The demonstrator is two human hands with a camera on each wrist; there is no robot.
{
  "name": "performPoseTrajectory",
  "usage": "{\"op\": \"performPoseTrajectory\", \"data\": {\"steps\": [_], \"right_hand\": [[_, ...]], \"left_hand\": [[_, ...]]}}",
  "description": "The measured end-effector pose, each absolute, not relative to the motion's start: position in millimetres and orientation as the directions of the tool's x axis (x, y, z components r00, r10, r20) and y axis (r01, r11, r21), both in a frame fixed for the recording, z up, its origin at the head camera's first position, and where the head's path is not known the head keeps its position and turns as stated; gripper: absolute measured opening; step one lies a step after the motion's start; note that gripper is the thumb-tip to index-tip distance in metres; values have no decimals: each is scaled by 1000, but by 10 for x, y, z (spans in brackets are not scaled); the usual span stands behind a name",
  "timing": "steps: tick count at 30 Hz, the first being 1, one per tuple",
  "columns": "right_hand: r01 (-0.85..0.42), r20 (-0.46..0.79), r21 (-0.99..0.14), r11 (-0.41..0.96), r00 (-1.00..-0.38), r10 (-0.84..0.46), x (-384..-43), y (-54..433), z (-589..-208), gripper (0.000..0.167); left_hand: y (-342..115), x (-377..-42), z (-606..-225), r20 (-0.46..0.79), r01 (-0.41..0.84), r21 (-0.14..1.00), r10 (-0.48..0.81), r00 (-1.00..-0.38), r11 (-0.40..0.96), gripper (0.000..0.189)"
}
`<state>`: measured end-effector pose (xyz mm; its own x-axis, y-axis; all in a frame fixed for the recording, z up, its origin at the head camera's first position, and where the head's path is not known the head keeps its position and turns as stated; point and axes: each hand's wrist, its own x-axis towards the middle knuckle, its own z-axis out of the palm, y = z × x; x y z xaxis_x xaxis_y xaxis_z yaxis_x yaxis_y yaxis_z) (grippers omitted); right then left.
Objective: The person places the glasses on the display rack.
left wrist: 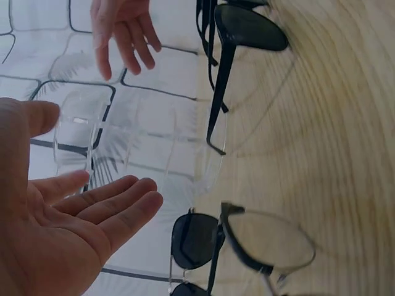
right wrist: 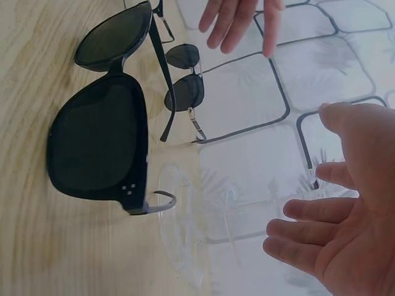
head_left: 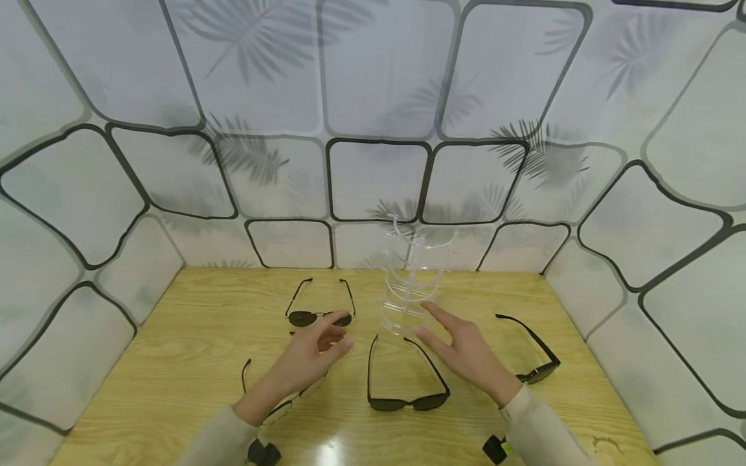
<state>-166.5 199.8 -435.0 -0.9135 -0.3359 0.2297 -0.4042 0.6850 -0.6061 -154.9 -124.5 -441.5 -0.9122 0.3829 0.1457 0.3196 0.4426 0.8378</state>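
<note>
My left hand [head_left: 309, 353] hangs above the table on the left, fingers loosely bent, holding nothing. Below it lie thin-framed eyeglasses [head_left: 282, 410], partly hidden by the wrist. Dark-lensed sunglasses with thin metal parts [head_left: 303, 318] are just beyond its fingertips. My right hand [head_left: 469, 349] is held out with fingers relaxed, in front of a clear plastic tiered glasses stand [head_left: 410, 285]; nothing is in it. Between the hands lie black sunglasses [head_left: 408, 404], temples pointing away from me. In the left wrist view the palm [left wrist: 68, 240] shows bare.
Another pair of black sunglasses [head_left: 542, 371] lies at the right, partly behind the right wrist. The wooden table [head_left: 169, 369] is enclosed at the back and sides by white patterned walls [head_left: 379, 181]. The stand is near the back wall.
</note>
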Motion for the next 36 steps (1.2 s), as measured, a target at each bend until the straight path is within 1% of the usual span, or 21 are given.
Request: {"op": "performPoseTrajectory", "data": {"steps": [5,9,12,15,20,23,27,36], "right_hand": [[-352,211,-643,680,-935,-285,-1614,2075,-4418,56],[-285,168,-688,667,-957,-236,-1590,2132,-4475,48],[-235,124,-709,664,-970,-211,-1577,2169,-4500,43],[-210,90,-715,666,-973,-211,-1567,2196,-4514,39],[-185,28,-756,628,-967,-252,-1554,2236,-4543,39],[-170,-5,-776,607,-961,-277,-1543,2259,-4577,42],[-165,-21,-778,607,-958,-287,-1524,2277,-4636,43],[-160,-38,-765,624,-956,-291,-1482,2291,-4736,43]], "left_hand": [[-1226,-1545,-4453,116,264,883,364,-924,388,50],[-1210,-1564,-4488,76,201,920,353,-933,335,43],[-1183,-1572,-4518,39,151,946,362,-931,287,42],[-1147,-1565,-4561,0,108,957,372,-928,269,43],[-1087,-1537,-4645,-23,94,952,374,-927,292,43],[-1053,-1521,-4697,-27,92,950,370,-929,298,43],[-1005,-1491,-4758,-43,79,947,368,-929,311,43],[-924,-1446,-4875,-55,64,953,377,-925,295,45]]}}
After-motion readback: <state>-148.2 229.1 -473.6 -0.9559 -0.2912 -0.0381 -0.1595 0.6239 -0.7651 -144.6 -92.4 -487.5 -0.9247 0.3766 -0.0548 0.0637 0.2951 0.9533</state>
